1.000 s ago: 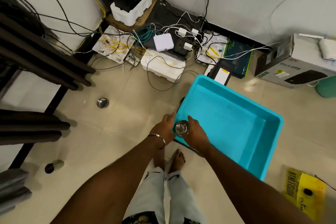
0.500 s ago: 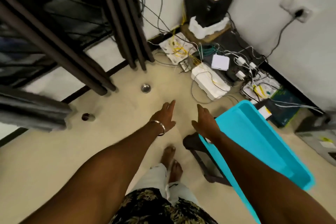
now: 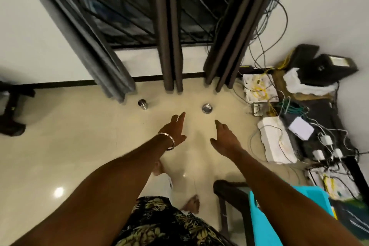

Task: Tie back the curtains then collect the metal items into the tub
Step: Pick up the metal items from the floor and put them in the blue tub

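A small metal bowl [image 3: 207,108] sits upright on the beige floor just below the curtains. A metal cup [image 3: 143,104] lies on its side to the left of it. My left hand [image 3: 174,129], with a bangle at the wrist, is stretched out with fingers apart, short of both items. My right hand [image 3: 224,139] is also spread and holds nothing, a little below the bowl. The turquoise tub [image 3: 261,221] shows only partly at the lower right, behind my right forearm. Dark curtains [image 3: 171,32] hang in separate bunches over a barred window.
A tangle of cables, adapters and white boxes [image 3: 279,142] fills the floor along the right wall. A black stool [image 3: 229,189] stands under the tub. A dark object [image 3: 10,110] sits at the left edge. My bare feet [image 3: 192,203] are below the hands.
One second ago both hands held a metal cup at the tub's rim. Since then my view has swung left toward the curtains, and both hands, now holding nothing, have reached toward the bowl on the floor.
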Demonstrator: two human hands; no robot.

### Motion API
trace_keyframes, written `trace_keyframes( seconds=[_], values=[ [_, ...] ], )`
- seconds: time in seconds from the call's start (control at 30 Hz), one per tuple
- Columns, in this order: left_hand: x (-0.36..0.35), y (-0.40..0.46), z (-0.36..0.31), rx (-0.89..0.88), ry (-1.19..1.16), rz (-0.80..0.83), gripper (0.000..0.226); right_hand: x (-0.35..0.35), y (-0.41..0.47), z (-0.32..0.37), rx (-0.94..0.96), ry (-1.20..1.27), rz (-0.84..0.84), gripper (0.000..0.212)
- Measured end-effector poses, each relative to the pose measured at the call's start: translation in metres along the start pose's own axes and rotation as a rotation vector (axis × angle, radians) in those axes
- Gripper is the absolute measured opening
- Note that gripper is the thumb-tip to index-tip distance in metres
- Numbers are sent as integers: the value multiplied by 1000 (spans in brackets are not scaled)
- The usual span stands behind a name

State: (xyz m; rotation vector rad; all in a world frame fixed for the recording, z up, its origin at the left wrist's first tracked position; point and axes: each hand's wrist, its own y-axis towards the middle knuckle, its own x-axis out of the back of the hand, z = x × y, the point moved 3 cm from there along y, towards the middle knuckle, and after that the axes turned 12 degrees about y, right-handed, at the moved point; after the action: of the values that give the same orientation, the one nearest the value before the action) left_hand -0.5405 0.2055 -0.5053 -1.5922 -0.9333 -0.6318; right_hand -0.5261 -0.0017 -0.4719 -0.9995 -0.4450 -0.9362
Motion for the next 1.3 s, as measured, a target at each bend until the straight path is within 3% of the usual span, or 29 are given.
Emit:
trace_keyframes(
  seconds=[0.4, 0.63, 1.03, 1.3],
  values=[
    [57, 51, 188, 207, -125, -17, 95, -65, 145, 189, 137, -58, 143, 74],
    [80, 81, 272, 282, -187, -51, 96, -99, 214, 266, 202, -127, 215, 74],
    [98, 199, 368, 338, -245, -73, 96, -156, 370, 341, 293, -170, 259, 75],
    [41, 286, 432, 256, -171, -29, 95, -226, 457, 332, 256, -176, 216, 75]
  ],
)
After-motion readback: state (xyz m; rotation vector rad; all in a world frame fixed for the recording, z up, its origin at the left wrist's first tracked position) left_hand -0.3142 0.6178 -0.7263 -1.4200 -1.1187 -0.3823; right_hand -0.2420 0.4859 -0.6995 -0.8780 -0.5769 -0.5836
